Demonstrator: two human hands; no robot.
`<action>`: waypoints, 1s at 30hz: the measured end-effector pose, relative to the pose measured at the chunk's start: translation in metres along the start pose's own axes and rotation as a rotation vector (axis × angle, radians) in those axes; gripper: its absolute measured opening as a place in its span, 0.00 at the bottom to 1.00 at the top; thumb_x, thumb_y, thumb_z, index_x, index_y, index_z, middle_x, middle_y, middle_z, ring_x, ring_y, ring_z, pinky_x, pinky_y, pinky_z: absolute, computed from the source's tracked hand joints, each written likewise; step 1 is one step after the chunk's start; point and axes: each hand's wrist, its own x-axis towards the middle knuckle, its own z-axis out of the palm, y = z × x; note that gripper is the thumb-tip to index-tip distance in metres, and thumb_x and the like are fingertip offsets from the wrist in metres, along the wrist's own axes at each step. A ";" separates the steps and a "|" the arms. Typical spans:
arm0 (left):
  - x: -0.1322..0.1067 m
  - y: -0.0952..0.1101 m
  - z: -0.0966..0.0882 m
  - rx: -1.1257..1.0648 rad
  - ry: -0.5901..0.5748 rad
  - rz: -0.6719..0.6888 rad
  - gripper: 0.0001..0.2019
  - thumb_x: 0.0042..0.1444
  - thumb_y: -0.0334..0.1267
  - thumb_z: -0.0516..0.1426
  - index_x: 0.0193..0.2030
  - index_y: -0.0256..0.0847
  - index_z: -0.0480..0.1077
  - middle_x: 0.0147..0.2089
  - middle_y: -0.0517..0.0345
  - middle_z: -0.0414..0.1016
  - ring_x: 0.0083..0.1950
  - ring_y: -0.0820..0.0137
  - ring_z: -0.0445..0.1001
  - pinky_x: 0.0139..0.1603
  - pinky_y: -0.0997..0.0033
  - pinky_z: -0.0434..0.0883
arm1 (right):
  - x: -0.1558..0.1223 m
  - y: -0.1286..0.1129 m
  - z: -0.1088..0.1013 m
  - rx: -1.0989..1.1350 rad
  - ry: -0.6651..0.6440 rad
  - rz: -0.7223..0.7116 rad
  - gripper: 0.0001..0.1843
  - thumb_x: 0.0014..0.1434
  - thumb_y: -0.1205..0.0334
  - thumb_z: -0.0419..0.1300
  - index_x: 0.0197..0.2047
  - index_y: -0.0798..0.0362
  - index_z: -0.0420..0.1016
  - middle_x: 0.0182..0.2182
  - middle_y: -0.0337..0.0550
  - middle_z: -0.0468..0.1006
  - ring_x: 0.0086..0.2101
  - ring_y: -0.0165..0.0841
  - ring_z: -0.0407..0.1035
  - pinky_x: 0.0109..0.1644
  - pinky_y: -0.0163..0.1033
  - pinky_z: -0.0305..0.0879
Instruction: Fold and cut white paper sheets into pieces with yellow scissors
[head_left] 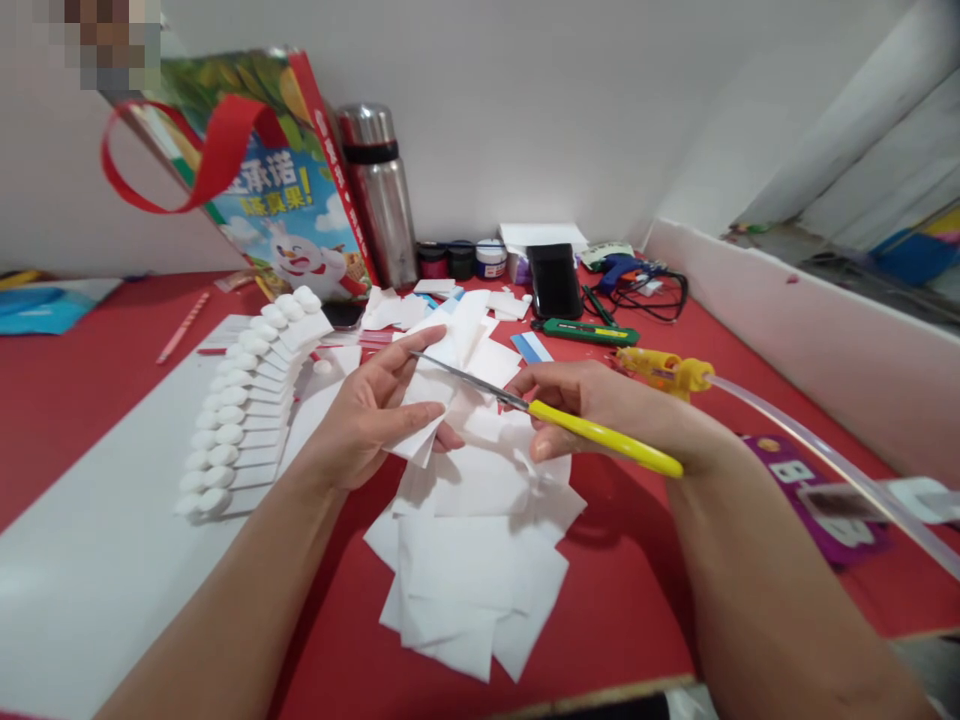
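Note:
Over the middle of the table, my left hand (375, 410) pinches a folded piece of white paper (414, 445) between thumb and fingers. My right hand (600, 395) is closed on a pair of scissors (600, 435) with yellow handles. The blades point left across the front of my left hand, near its fingertips; whether they touch the paper I cannot tell. Below both hands lies a loose pile of white paper pieces (465, 570). To the left stands a curved row of white paper strips topped with round white discs (229, 415).
At the back are a printed carton (300, 215) with a red ribbon handle, a steel flask (384, 205), paint jars (491, 258) and a black phone-like object (555, 280). A green utility knife (589, 331) and a yellow glue gun (667, 370) with a long glue stick lie right.

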 end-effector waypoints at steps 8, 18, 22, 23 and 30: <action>0.000 0.001 0.001 -0.025 0.002 -0.008 0.37 0.53 0.30 0.68 0.69 0.44 0.62 0.46 0.54 0.79 0.30 0.68 0.82 0.32 0.70 0.81 | 0.001 0.001 0.001 0.019 0.036 0.016 0.25 0.47 0.45 0.73 0.43 0.49 0.76 0.29 0.34 0.69 0.30 0.30 0.61 0.32 0.35 0.56; -0.001 0.002 0.002 0.015 0.015 -0.035 0.38 0.51 0.32 0.69 0.69 0.45 0.63 0.59 0.49 0.76 0.29 0.70 0.82 0.32 0.70 0.81 | 0.000 0.004 -0.004 0.007 0.000 0.029 0.24 0.48 0.45 0.74 0.41 0.50 0.76 0.26 0.32 0.66 0.25 0.25 0.55 0.27 0.33 0.49; 0.001 0.000 0.000 0.007 0.033 -0.009 0.38 0.50 0.32 0.69 0.68 0.44 0.65 0.55 0.50 0.78 0.29 0.70 0.82 0.31 0.72 0.80 | -0.005 0.005 -0.007 0.159 -0.042 0.033 0.24 0.49 0.47 0.74 0.42 0.51 0.75 0.24 0.31 0.66 0.21 0.23 0.53 0.23 0.32 0.47; 0.001 -0.001 -0.001 -0.013 0.047 0.002 0.38 0.50 0.32 0.69 0.68 0.43 0.65 0.50 0.52 0.81 0.28 0.70 0.82 0.30 0.73 0.80 | -0.006 0.005 -0.007 0.205 -0.031 0.009 0.24 0.49 0.47 0.75 0.42 0.51 0.74 0.24 0.31 0.66 0.20 0.22 0.53 0.22 0.31 0.47; -0.004 0.003 -0.016 -0.134 0.002 0.039 0.16 0.53 0.33 0.68 0.50 0.43 0.79 0.21 0.62 0.78 0.19 0.71 0.77 0.20 0.80 0.71 | 0.001 0.003 -0.001 0.310 0.455 -0.159 0.25 0.53 0.38 0.69 0.34 0.50 0.67 0.18 0.30 0.63 0.15 0.24 0.53 0.18 0.34 0.49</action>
